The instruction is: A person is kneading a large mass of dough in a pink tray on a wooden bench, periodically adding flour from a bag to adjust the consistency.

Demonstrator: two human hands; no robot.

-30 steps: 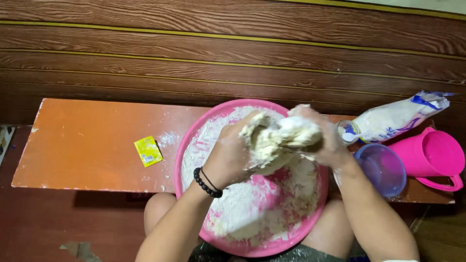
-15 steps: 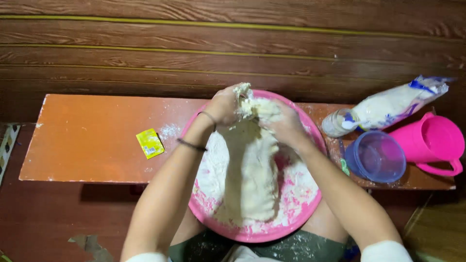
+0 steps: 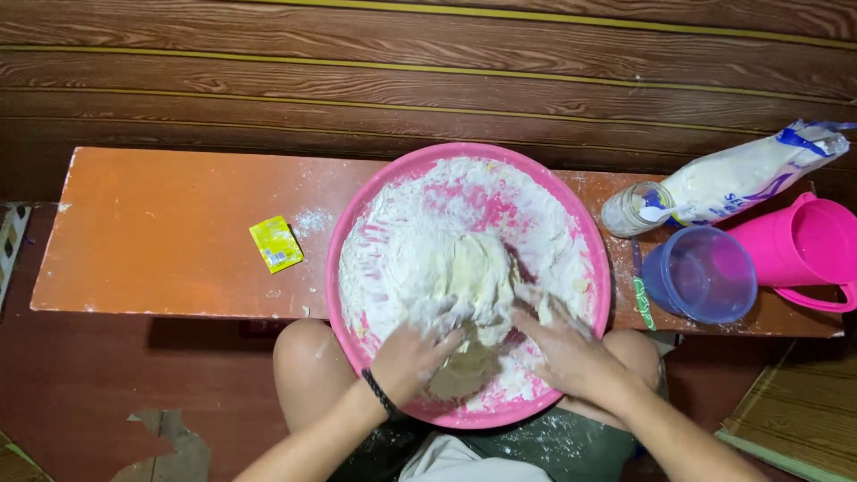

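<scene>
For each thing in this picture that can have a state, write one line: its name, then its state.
dough: one lump, lying in the basin
pink basin: floured inside
left hand: floury, pressing the dough
right hand: floury, pressing the dough
flour bag: lying on its side
pink jug: upright
blue tub: open

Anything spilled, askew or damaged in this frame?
Yes. Flour dust is scattered on the orange bench beside the pink basin, near a small yellow packet. The flour bag lies tipped on its side at the right. Floor paint is chipped at lower left. Both hands press the dough.
</scene>
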